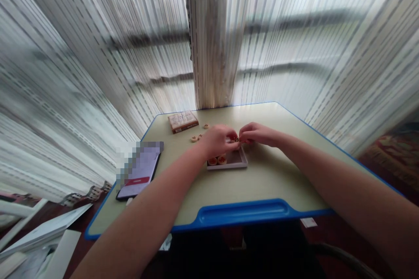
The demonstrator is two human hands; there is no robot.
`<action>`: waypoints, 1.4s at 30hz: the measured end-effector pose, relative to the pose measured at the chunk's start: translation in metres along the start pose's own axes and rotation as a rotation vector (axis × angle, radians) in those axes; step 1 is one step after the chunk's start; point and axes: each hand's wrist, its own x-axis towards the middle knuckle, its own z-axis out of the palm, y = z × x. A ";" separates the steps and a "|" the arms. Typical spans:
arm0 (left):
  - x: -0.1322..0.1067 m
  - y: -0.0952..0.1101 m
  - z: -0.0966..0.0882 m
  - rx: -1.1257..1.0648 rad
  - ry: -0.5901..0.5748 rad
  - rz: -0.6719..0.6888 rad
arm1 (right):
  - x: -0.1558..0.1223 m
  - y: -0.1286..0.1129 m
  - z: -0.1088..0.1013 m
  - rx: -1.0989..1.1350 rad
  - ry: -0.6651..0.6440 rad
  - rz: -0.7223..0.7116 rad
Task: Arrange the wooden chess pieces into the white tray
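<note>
My left hand [220, 140] reaches over a shallow white tray [229, 166], its thumb and fingers closed around round Chinese chess pieces [235, 140] at the tray's far right. From the right, my right hand [257, 134] meets it, with fingertips pinched at the same pieces; the exact grip is partly hidden. In the tray's near left corner lie two pieces [221, 159] with red characters. Beyond my left hand, a few loose pieces [194, 138] rest on the table, with another single piece [206, 126] farther back.
A flat printed box [183, 121] lies at the back left of the blue-edged table [275, 187]. A tablet or large phone [140, 174], partly pixelated, is at the left edge. Striped curtains [212, 43] hang right behind the table. White furniture parts [42, 235] stand at lower left.
</note>
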 end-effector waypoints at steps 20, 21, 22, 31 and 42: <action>-0.001 0.001 0.001 0.134 -0.144 -0.002 | -0.002 -0.005 -0.003 -0.318 -0.085 0.070; -0.001 0.000 0.001 0.139 -0.145 0.003 | -0.002 -0.005 -0.003 -0.318 -0.082 0.072; -0.001 0.000 0.001 0.143 -0.148 0.009 | -0.002 -0.005 -0.004 -0.318 -0.079 0.075; -0.001 -0.003 0.002 0.149 -0.156 0.053 | -0.002 -0.006 -0.005 -0.397 -0.088 0.064; 0.000 -0.004 -0.001 0.176 -0.165 -0.012 | 0.000 -0.004 -0.003 -0.448 -0.067 0.064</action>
